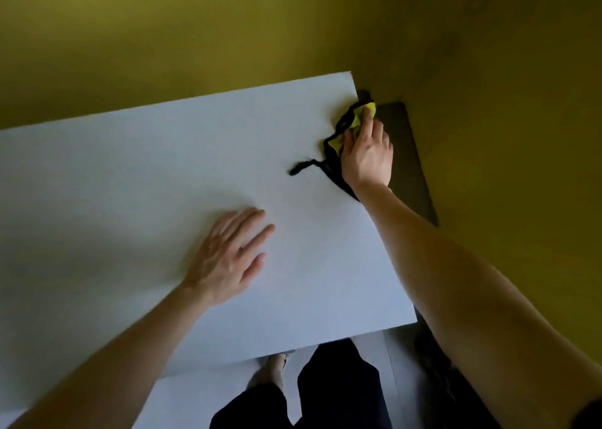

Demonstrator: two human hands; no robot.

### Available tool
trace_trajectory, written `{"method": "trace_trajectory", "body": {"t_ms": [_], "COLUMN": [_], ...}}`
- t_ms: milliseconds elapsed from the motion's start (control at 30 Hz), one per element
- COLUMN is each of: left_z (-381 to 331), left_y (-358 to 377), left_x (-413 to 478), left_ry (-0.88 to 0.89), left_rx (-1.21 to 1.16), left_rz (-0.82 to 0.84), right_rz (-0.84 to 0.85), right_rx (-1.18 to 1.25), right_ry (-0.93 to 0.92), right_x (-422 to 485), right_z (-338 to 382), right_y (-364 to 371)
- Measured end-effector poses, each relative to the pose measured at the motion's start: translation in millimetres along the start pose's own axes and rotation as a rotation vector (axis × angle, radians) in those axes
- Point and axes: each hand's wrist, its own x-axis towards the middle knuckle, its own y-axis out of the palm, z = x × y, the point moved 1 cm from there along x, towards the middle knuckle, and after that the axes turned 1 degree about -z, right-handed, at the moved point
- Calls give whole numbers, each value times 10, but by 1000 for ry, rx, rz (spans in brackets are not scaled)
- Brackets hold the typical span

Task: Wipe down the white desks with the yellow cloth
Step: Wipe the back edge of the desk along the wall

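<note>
Your right hand (366, 155) presses the yellow cloth (361, 116) down at the far right corner of the white worktop (130, 184), grip loose, fingers stretched over it, its black trim trailing left. Your left hand (228, 256) lies flat on the worktop nearer you, fingers spread, holding nothing.

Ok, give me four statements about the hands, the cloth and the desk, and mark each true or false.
1. The right hand presses the yellow cloth onto the white desk. True.
2. The cloth lies in the middle of the desk. False: it is at the desk's right edge, near the far corner.
3. The left hand rests flat on the desk, fingers spread, holding nothing. True.
4. The cloth has a red border. False: its edging and loose strap are black.
</note>
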Motion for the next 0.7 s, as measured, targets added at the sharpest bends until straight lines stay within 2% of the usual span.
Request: {"method": "trace_trajectory", "body": {"t_ms": [100, 167, 267, 433, 567, 633, 700], "left_z": [509, 710, 762, 762, 737, 774, 765], "left_y": [-45, -17, 80, 101, 73, 60, 52], "left_x": [249, 391, 442, 445, 448, 451, 455], "left_ry": [-353, -459, -488, -505, -512, -518, -526], "left_rx": [121, 142, 120, 87, 76, 69, 60], "left_rz": [-88, -57, -79, -72, -69, -55, -55], "right_rz": [26, 37, 63, 171, 298, 344, 355], "right_rx": [21, -30, -149, -283, -161, -83, -38], "right_ry": [-93, -170, -302, -414, -714, -780, -814], "right_x": [558, 891, 1225, 1362, 1009, 845, 825], "right_z": [196, 299, 450, 923, 1927, 2326, 2375], "right_y": [99, 172, 244, 253, 628, 775, 827]}}
